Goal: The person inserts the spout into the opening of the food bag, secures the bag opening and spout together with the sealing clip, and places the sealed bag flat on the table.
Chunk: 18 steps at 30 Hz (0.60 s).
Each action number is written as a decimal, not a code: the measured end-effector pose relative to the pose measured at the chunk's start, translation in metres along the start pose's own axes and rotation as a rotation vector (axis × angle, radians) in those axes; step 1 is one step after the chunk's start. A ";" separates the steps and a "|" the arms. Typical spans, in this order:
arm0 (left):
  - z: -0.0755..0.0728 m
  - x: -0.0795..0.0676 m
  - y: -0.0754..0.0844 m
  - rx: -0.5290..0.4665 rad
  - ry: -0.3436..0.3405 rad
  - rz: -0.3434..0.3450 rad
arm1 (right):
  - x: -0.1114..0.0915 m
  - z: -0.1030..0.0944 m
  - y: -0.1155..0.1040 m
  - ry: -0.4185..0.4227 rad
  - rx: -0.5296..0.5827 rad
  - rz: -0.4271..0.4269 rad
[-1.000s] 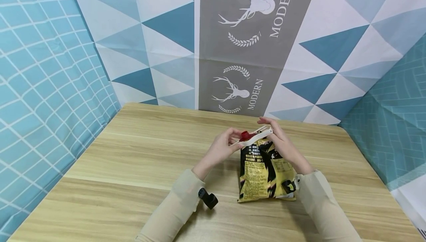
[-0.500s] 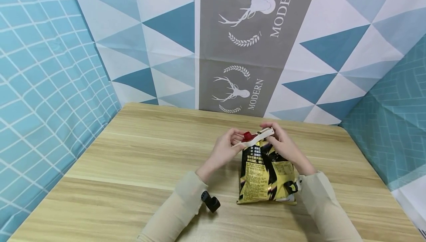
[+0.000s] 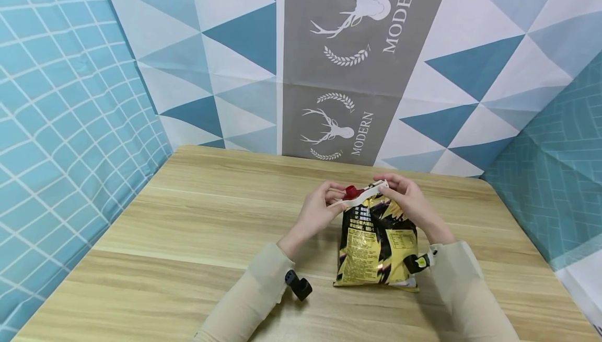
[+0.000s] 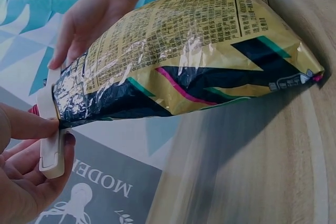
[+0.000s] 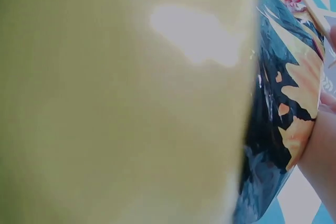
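A black-and-gold snack bag (image 3: 359, 255) stands tilted on the table in the head view, its top edge inside a white bag clip (image 3: 361, 197) with a red spout cap (image 3: 351, 192). My left hand (image 3: 316, 211) pinches the clip's left end between thumb and fingers; the left wrist view shows this pinch on the clip (image 4: 51, 156) close up. At the other end, my right hand (image 3: 414, 205) grips the clip with the thumb on the near side and fingers behind. Blurred gold bag surface (image 5: 121, 103) fills most of the right wrist view.
The wooden table (image 3: 202, 216) extends around the bag, with its back edge just beyond the hands. A patterned cloth wall (image 3: 240, 70) rises behind, and blue cloths hang at both sides. A black wrist camera (image 3: 298, 285) sits on the left sleeve.
My right hand's raised fingers have come down behind the clip, its thumb now lies on the clip's end, and the hand has shifted slightly right. The left hand has moved slightly right, still pinching.
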<state>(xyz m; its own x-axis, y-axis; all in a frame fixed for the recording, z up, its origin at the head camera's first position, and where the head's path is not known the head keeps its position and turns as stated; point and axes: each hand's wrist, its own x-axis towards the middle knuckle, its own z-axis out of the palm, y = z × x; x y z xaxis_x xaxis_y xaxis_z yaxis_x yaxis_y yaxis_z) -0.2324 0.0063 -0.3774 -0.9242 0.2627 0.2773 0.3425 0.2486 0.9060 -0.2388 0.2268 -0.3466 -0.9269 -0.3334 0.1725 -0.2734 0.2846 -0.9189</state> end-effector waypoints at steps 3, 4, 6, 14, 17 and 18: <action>0.000 0.000 0.001 0.005 0.007 -0.010 | 0.000 -0.001 0.000 0.003 0.022 0.024; -0.001 -0.001 0.001 0.007 0.011 -0.014 | 0.000 -0.002 0.001 0.004 0.031 0.026; -0.001 -0.001 0.001 0.008 0.019 -0.015 | 0.000 -0.001 0.001 0.009 0.067 0.024; -0.002 -0.001 0.003 0.000 0.035 -0.004 | 0.002 0.000 -0.001 0.014 0.216 0.011; -0.002 -0.001 0.004 -0.018 0.037 -0.009 | 0.002 0.000 -0.002 0.007 0.263 0.017; -0.002 -0.001 0.005 -0.025 0.039 -0.011 | 0.002 0.000 -0.003 0.001 0.275 0.015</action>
<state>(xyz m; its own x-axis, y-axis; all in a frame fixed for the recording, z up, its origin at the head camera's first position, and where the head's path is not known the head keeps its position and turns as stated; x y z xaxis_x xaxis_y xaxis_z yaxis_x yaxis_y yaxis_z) -0.2296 0.0056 -0.3728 -0.9338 0.2237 0.2793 0.3287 0.2277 0.9166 -0.2400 0.2258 -0.3437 -0.9306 -0.3301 0.1580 -0.1794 0.0352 -0.9832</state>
